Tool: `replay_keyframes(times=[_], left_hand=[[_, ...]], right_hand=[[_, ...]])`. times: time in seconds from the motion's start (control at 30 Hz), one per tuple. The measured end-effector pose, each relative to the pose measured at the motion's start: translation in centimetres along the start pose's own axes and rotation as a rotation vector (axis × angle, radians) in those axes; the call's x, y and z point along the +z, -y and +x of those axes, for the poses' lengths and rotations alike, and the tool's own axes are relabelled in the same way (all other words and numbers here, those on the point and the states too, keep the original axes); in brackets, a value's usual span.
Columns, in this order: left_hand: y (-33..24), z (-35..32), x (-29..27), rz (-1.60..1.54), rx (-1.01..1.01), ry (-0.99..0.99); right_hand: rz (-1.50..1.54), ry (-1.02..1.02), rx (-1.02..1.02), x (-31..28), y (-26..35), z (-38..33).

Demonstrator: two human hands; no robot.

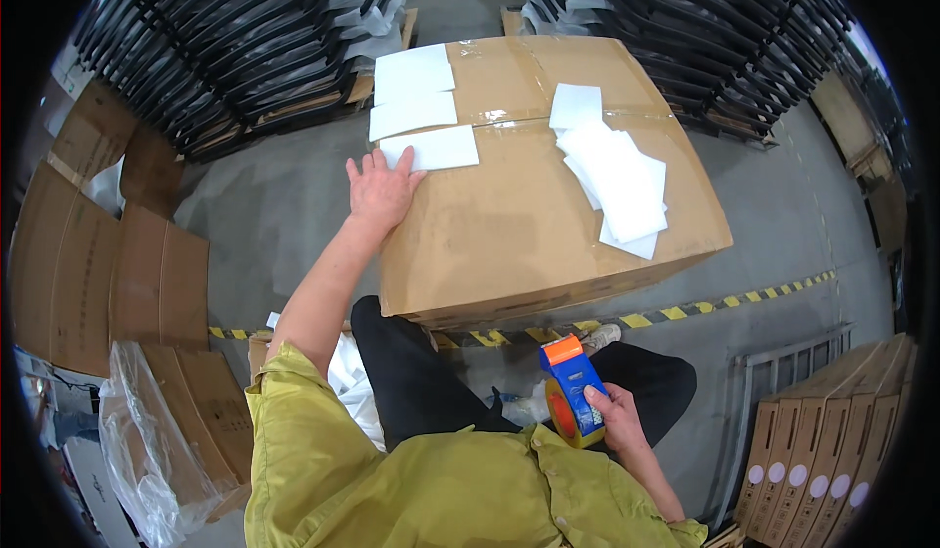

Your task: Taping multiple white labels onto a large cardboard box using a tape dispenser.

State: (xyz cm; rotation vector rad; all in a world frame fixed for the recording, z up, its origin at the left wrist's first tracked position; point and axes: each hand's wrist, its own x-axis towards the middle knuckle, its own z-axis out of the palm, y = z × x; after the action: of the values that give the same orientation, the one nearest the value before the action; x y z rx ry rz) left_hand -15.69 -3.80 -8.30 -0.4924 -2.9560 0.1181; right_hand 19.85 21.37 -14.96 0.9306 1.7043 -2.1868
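Observation:
A large closed cardboard box stands before my knees, with clear tape along its top seams. My left hand lies with its fingers spread at the box's left edge, fingertips on the nearest white foam sheet. Two more white sheets lie behind that one in a row along the left edge. A loose pile of white foam sheets rests on the right part of the box top. Low by my right thigh, my right hand is closed round a blue tape dispenser with an orange front end.
Racks of black metal frames stand beyond the box on both sides. Open cardboard boxes and clear plastic wrap are at my left. Flat cartons stand upright at the lower right. A yellow-black floor stripe runs past the box.

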Motion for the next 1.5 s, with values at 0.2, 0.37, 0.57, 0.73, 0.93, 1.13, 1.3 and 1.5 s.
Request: replay_keyframes(times=[0.2,0.37,0.57,0.73,0.93,1.13,1.3,1.5], left_hand=[[-0.5,0.1,-0.2,0.01,-0.044,-0.142],[-0.9,0.1,-2.0,0.03,-0.038,-0.089],[-5.7,0.2,-3.6,-0.207,0.183,-0.336],[-16.0,-0.5,-5.6,-0.447,0.953,-0.421],[-20.7,0.4,-5.4,-0.566,0.969,-0.032],[-20.8,-0.5,-4.3,-0.159,1.168,-0.369],[-17.0,-2.5,-8.1,-0.344,1.105,-0.706],[-12.5,-10.9,-10.2,-0.333,0.962,-0.715]], right_hand=[[0.009,0.034,0.008,-0.2,-0.3,0.0],[0.025,0.062,0.001,-0.8,-0.6,-0.2],[0.023,0.06,-0.015,-1.3,-0.9,-0.4],[0.029,0.012,-0.074,-0.9,-1.0,-0.5],[0.075,-0.012,-0.076,-0.7,-0.2,-2.4],[0.034,0.032,-0.089,-0.7,-0.2,-2.4],[0.02,0.025,-0.102,-0.8,0.0,-2.8],[0.123,-0.008,-0.171,-1.8,0.1,-3.5]])
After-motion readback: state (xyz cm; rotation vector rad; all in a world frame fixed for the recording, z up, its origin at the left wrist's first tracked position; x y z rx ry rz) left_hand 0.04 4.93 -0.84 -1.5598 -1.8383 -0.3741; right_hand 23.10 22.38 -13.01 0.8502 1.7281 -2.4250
